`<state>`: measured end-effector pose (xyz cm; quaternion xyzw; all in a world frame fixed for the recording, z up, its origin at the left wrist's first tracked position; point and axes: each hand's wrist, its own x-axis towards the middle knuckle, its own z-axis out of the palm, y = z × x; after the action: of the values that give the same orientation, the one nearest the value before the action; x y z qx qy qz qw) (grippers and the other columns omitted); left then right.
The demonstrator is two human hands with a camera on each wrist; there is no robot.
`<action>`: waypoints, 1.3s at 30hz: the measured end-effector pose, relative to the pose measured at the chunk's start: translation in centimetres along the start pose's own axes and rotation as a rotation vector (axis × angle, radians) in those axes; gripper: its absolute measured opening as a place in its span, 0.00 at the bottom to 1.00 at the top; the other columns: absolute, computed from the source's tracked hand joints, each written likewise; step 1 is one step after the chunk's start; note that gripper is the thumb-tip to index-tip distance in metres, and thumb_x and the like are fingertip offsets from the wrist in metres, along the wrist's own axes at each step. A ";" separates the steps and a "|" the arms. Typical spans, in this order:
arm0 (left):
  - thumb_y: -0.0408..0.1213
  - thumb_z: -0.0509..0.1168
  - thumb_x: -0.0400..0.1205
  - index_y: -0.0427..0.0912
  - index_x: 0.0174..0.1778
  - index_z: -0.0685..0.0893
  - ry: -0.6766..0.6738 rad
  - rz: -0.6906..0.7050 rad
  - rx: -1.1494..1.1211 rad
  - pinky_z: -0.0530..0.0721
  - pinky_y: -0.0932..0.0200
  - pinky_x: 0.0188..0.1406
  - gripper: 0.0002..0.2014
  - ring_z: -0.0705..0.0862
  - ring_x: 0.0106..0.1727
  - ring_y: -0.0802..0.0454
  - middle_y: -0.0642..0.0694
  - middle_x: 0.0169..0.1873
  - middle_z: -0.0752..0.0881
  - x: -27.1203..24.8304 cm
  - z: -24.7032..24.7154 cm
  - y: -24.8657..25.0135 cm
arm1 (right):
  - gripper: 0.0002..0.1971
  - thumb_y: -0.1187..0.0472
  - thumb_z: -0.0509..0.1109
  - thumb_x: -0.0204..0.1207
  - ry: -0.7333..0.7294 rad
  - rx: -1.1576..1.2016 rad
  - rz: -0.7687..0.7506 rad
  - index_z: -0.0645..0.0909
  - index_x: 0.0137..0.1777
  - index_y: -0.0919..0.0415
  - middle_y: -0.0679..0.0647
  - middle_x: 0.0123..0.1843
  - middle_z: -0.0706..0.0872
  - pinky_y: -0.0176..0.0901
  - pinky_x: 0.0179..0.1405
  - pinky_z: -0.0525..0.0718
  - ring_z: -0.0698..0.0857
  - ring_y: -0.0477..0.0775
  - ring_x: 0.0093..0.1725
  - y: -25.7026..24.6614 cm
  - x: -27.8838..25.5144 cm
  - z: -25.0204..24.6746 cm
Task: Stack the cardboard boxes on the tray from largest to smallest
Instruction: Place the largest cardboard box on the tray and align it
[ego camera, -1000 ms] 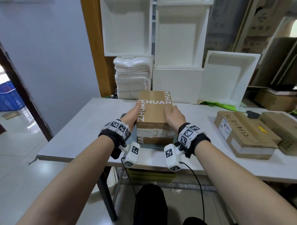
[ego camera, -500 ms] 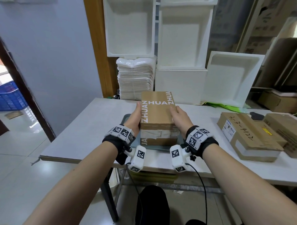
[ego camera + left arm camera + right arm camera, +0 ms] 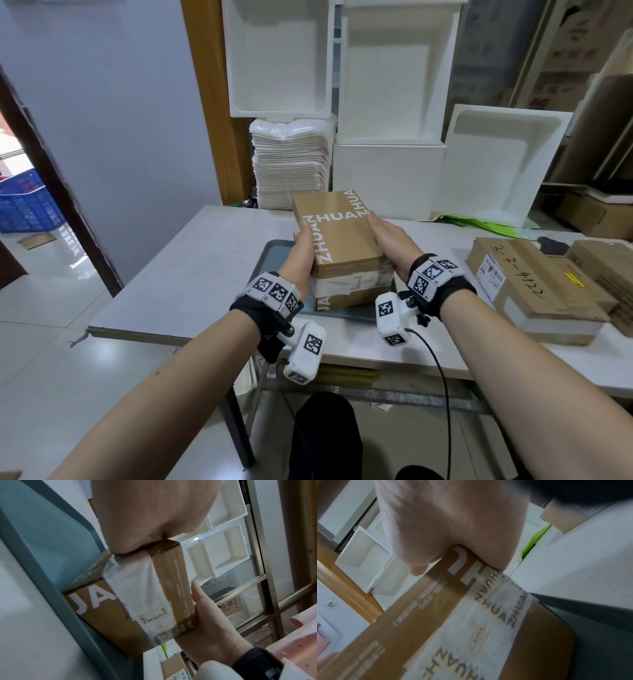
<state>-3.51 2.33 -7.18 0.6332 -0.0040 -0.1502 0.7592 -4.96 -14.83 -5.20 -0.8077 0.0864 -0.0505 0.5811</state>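
The white tabletop [image 3: 191, 274] carries a grey-green plastic tray [image 3: 274, 251]. On the tray lies a brown cardboard box with white tape [image 3: 346, 296]. Above it, the left hand [image 3: 303, 255] and right hand [image 3: 390, 241] grip a brown box printed ZHUAN [image 3: 337, 229] by its sides.

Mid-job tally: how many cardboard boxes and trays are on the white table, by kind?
Grey plastic tray: 1
Brown cardboard boxes stacked on that tray: 2
Brown cardboard boxes loose on the white table, right side: 2
Total: 5
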 end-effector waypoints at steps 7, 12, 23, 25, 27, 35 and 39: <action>0.61 0.38 0.87 0.48 0.74 0.76 0.011 0.044 0.085 0.72 0.68 0.57 0.32 0.80 0.63 0.59 0.49 0.72 0.79 -0.6 -0.3 0.4 | 0.47 0.23 0.52 0.71 0.042 -0.002 -0.005 0.73 0.81 0.54 0.53 0.78 0.79 0.57 0.78 0.73 0.78 0.56 0.75 0.5 0.2 0.2; 0.66 0.39 0.84 0.45 0.84 0.57 0.106 -0.044 0.155 0.48 0.52 0.81 0.38 0.51 0.85 0.50 0.50 0.84 0.57 0.7 -1.8 2.8 | 0.39 0.31 0.50 0.82 0.119 0.004 -0.044 0.64 0.86 0.56 0.52 0.86 0.68 0.55 0.84 0.63 0.66 0.55 0.84 0.8 0.8 0.3; 0.73 0.39 0.77 0.49 0.86 0.51 0.015 -0.031 0.152 0.46 0.43 0.83 0.44 0.52 0.85 0.48 0.51 0.85 0.53 5.4 -2.7 6.5 | 0.38 0.30 0.47 0.81 0.225 -0.016 -0.115 0.69 0.83 0.53 0.52 0.82 0.74 0.57 0.82 0.67 0.71 0.57 0.81 1.5 0.8 0.7; 0.73 0.38 0.78 0.50 0.86 0.50 0.012 -0.031 0.169 0.45 0.41 0.83 0.44 0.50 0.85 0.49 0.51 0.85 0.51 6.1 -2.5 7.0 | 0.38 0.28 0.47 0.80 0.221 -0.003 -0.118 0.74 0.79 0.51 0.51 0.77 0.80 0.57 0.79 0.71 0.76 0.56 0.77 1.8 0.7 0.9; 0.72 0.37 0.79 0.50 0.86 0.47 0.023 -0.036 0.170 0.44 0.41 0.83 0.42 0.48 0.85 0.48 0.50 0.86 0.49 6.7 -2.6 7.5 | 0.32 0.32 0.48 0.83 0.235 0.014 -0.121 0.78 0.76 0.49 0.50 0.73 0.83 0.56 0.77 0.74 0.79 0.55 0.74 2.2 0.7 0.9; 0.60 0.40 0.87 0.45 0.48 0.81 0.040 0.024 0.052 0.74 0.58 0.57 0.29 0.78 0.49 0.56 0.50 0.47 0.81 8.3 -2.6 7.1 | 0.26 0.38 0.47 0.87 0.269 0.050 -0.078 0.84 0.62 0.47 0.49 0.59 0.88 0.52 0.69 0.80 0.85 0.54 0.62 1.9 0.4 1.0; 0.62 0.41 0.86 0.44 0.57 0.81 0.008 0.050 0.010 0.64 0.49 0.78 0.31 0.78 0.64 0.53 0.50 0.56 0.83 8.1 -3.5 6.7 | 0.28 0.41 0.47 0.88 0.318 0.053 -0.099 0.83 0.68 0.55 0.48 0.61 0.85 0.44 0.69 0.73 0.81 0.52 0.64 1.6 0.6 0.7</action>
<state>6.40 4.79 -2.94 0.6374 -0.0174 -0.1285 0.7596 -4.41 -14.81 -6.96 -0.7772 0.1362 -0.2086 0.5779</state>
